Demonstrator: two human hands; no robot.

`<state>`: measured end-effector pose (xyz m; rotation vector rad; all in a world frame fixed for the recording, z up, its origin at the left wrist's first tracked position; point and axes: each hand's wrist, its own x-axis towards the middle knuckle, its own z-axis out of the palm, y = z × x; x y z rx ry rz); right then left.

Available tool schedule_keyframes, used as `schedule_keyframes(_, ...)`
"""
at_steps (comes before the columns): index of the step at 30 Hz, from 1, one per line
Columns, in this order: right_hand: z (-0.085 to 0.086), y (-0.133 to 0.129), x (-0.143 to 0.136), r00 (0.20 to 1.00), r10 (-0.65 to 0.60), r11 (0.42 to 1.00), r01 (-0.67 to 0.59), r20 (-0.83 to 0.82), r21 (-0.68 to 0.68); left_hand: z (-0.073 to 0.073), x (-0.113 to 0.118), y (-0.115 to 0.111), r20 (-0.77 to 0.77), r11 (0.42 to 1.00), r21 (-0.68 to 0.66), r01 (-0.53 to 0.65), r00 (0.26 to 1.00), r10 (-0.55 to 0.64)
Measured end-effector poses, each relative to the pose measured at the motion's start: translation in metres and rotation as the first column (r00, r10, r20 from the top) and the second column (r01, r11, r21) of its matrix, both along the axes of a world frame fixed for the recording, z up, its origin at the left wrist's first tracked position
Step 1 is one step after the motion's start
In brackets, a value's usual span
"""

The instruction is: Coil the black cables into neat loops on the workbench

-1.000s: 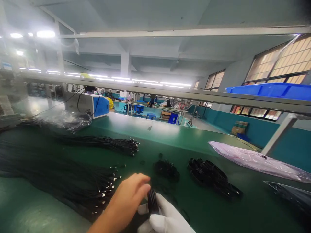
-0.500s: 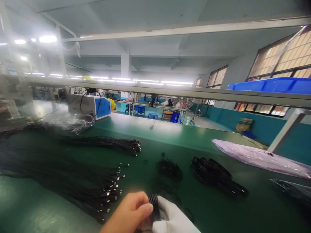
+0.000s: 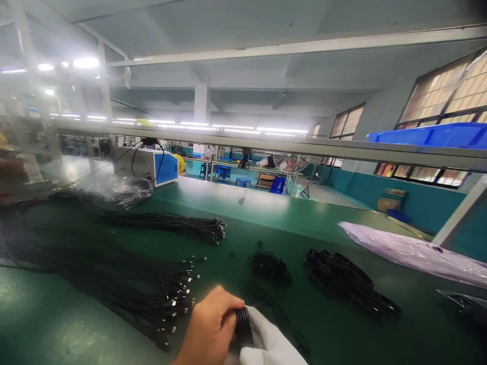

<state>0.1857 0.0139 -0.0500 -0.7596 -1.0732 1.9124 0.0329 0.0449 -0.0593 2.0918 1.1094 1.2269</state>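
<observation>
Two hands meet low in the head view over one small coil of black cable [image 3: 242, 327], which sits pinched between them just above the green bench top [image 3: 335, 329]. Far left lies the big fan of loose black cables with metal plug ends [image 3: 125, 289], its tips pointing toward the hands; behind it is a thinner bundle of black cables [image 3: 171, 224] and, further back, a white and blue machine box [image 3: 148, 165].

Next comes the bare left hand [image 3: 211, 329], curled narrow, thumb and fingers closed on the coil's near side. To do this well, I judge, that pinch should stay on all the turns at once, so none springs loose (a slack loop would spoil the whole winding).

Right of it the white-gloved right hand [image 3: 266, 347] cups the coil from below and behind; how tightly its fingers close I cannot tell, since most of the hand is cut off by the frame edge. It looks best used as the steady support while the bare fingers do the fine work.

Further right lie a small tangle of black wire [image 3: 271, 266], a row of finished black coils [image 3: 350, 284] and a pale pink plastic bag [image 3: 411, 251]. Matching the new coil to that row's size seems wise.
</observation>
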Motion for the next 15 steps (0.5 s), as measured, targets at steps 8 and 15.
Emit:
schedule_keyframes(8, -0.014, -0.004, 0.007, 0.883, 0.177, 0.937, -0.286, -0.435, -0.199, 0.041, -0.034, 0.015, 0.29, 0.709, -0.525, 0.472, 0.882, -0.372)
schedule_keyframes(15, 0.001, 0.0, -0.001, 0.985, -0.119, 0.992, 0.123, 0.121, -0.02, 0.025, -0.025, 0.016, 0.117, 0.834, -0.484, 0.265, 0.964, -0.239)
